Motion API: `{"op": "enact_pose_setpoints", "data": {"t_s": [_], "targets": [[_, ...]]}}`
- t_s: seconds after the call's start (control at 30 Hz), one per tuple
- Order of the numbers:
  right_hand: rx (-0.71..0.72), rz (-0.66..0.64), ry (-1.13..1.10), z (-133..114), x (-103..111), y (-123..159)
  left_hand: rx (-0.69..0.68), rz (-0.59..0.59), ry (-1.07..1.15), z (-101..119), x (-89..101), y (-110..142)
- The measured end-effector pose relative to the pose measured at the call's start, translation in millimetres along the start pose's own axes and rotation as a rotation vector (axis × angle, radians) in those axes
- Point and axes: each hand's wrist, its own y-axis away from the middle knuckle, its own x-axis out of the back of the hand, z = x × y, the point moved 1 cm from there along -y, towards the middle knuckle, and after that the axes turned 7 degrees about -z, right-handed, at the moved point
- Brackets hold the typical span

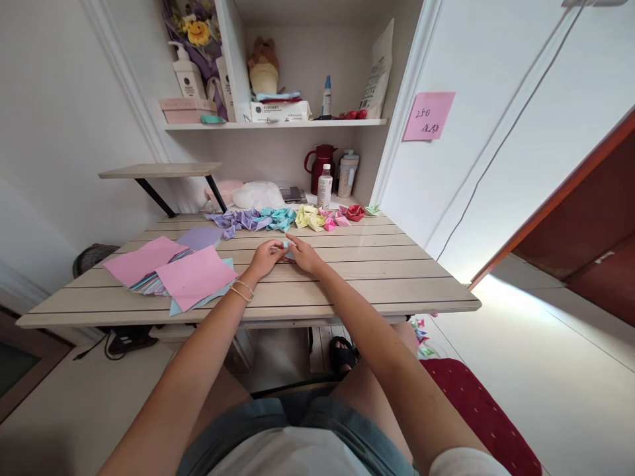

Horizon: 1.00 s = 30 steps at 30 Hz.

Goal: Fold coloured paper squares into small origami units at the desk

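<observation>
My left hand point(265, 256) and my right hand point(303, 254) meet at the middle of the wooden table point(347, 291). Both pinch a small light blue folded paper point(286, 250) that rests on the tabletop between the fingertips. A stack of pink, purple and blue paper squares point(173, 271) lies to the left of my left hand. Beyond my hands a row of folded paper pieces point(292, 217) in purple, blue, yellow, pink, red and green runs along the far side of the table.
Behind the table stand a red jug point(321, 165), a plastic bottle point(324, 186) and a cup point(347, 173). Shelves above hold a pump bottle point(187, 74), boxes and a plush toy point(263, 66). A pink note point(428, 116) sticks on the wall. A red cushion point(476, 410) lies at lower right.
</observation>
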Motion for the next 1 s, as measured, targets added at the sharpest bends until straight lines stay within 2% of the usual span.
{"op": "enact_pose_setpoints", "data": {"t_s": [0.17,0.3,0.43,0.53,0.77,0.87,1.0], "targets": [[-0.086,-0.016,-0.275,-0.9,1.7,0.3,0.034,0.082,0.062,-0.9,1.5,-1.8],[-0.151,0.016,-0.555,1.3,2.8,-1.0,0.052,0.096,0.131,-0.4,2.2,-3.3],[-0.151,-0.021,-0.699,2.1,1.8,-2.1,0.061,0.118,0.165,0.7,3.3,-2.8],[-0.129,-0.045,-0.672,-0.2,2.3,-1.2,0.061,0.126,0.169,1.9,3.7,-1.5],[-0.11,-0.055,-0.369,-5.8,4.3,4.6,0.058,0.072,0.132,4.4,3.0,0.0],[-0.049,-0.042,-0.277,-8.4,4.1,6.0,0.06,0.088,0.147,4.4,2.2,0.3],[0.0,-0.037,-0.269,-8.9,4.0,5.1,0.057,0.144,0.121,1.9,2.7,0.4]]}}
